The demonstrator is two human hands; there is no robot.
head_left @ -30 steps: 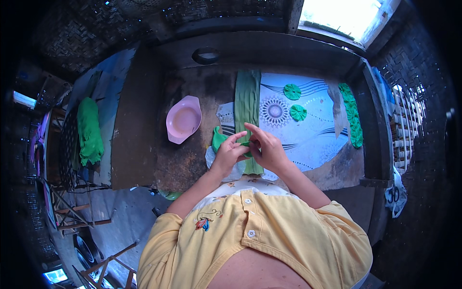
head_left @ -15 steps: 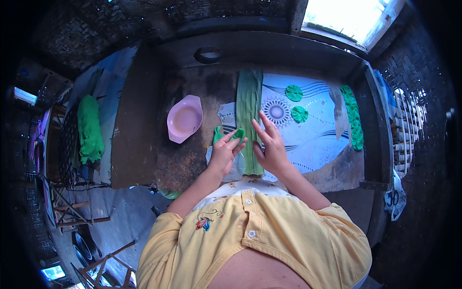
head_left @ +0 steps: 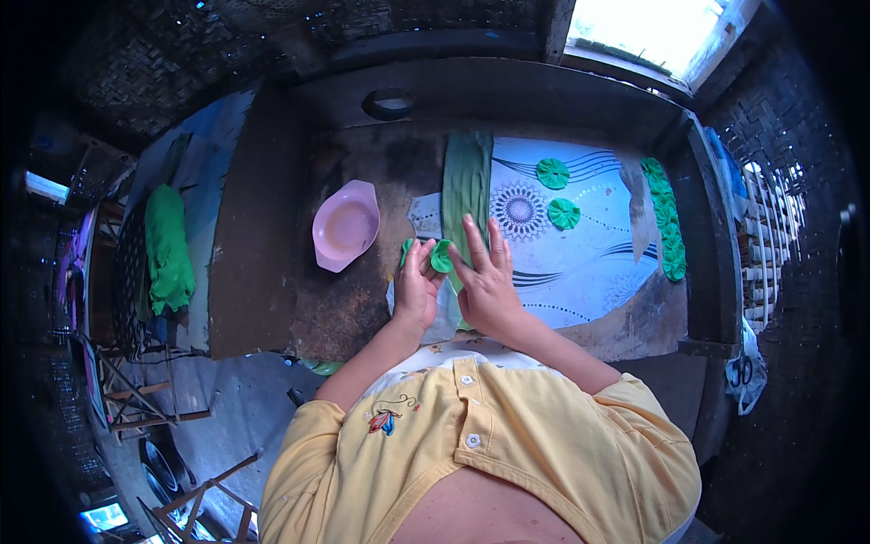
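My left hand (head_left: pixel 418 292) is closed around a soft green piece (head_left: pixel 441 257), its upper end rounded into a small coil. I cannot make out whether it is dough or cloth. Beside it my right hand (head_left: pixel 488 286) is open, with its fingers stretched out and its thumb side close to the coil. Under both hands runs a long dark-green strip, like a leaf (head_left: pixel 467 177). Farther right, two round pleated green discs (head_left: pixel 553 173) lie on a white patterned sheet (head_left: pixel 598 290).
A pink bowl (head_left: pixel 364 190) with a little brownish content stands at the left. Several green discs form a row (head_left: pixel 666 222) at the right edge. On the far left lies a long green lump (head_left: pixel 169 249). Raised boards (head_left: pixel 507 86) border the work surface.
My right hand has moved left and closer to my left hand. The green piece now shows a rounded coil between them, where before it looked looser.
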